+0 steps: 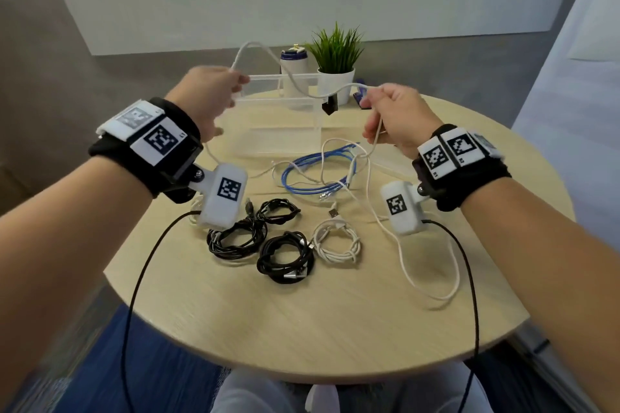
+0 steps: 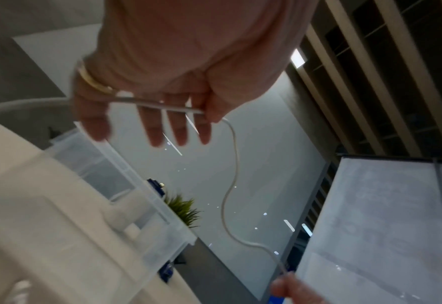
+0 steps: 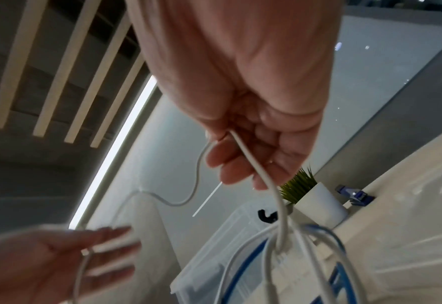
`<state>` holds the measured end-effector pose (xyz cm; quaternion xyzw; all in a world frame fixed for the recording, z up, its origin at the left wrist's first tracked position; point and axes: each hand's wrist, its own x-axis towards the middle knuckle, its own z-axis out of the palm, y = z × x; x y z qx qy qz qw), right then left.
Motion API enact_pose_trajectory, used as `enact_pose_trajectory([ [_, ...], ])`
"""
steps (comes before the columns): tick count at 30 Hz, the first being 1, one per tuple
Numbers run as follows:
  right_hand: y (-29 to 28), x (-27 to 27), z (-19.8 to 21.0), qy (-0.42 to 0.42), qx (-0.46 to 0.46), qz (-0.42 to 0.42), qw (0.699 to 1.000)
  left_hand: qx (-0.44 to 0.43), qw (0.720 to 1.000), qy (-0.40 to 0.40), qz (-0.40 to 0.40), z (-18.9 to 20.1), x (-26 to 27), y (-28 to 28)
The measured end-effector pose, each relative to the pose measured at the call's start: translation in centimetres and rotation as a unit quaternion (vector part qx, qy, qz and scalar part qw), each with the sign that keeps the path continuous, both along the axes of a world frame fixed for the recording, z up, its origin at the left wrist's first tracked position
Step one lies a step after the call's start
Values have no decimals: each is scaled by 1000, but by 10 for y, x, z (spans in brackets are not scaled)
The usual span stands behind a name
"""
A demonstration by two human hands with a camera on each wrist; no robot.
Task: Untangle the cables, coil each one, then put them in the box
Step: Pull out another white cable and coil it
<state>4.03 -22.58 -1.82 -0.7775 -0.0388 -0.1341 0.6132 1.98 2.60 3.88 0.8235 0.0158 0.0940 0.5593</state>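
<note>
Coiled cables [image 1: 268, 238] lie on round wooden table [image 1: 335, 329].

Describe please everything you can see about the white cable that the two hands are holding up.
The white cable is thin, round and smooth, plastic-looking. It is lifted above the table, arching between both hands in front of the clear box. The left hand holds it against the thumb, fingers nearly straight. The right hand grips it with curled fingers. From there it drops into the loose tangle with the blue cable, not yet coiled.

Round wood table [image 1: 335, 318] w/ clear box [image 1: 278, 131], coiled cables [image 1: 285, 256], blue cable [image 1: 315, 174], potted plant [image 1: 335, 77].
</note>
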Motion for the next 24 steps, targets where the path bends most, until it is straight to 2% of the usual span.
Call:
enact_pose_trajectory([
  [2,2,1,5,-16,1,0,1000,75,997,17,15,-6,1,3],
  [5,9,3,8,-57,-51,0,997,105,994,-25,16,-11,-1,-7],
  [7,15,3,8,-77,-81,12,994,117,990,-76,-19,-13,-6,-20],
  [9,23,-1,9,-100,-122,32,987,187,974,-109,-71,-16,-12,-36],
  [12,31,-7,10,-140,-140,58,979,265,947,-99,-150,-27,-12,-53],
  [14,33,-9,13,-155,-132,67,977,225,954,-88,-179,-35,-11,-58],
  [16,31,-10,12,-146,-144,71,976,145,969,-82,-182,-36,-10,-59],
  [21,23,-8,-4,-5,-220,128,967,15,984,-129,-126,-26,-4,-48],
  [24,22,-8,-9,23,-239,126,962,-35,984,-151,-87,-20,1,-41],
])
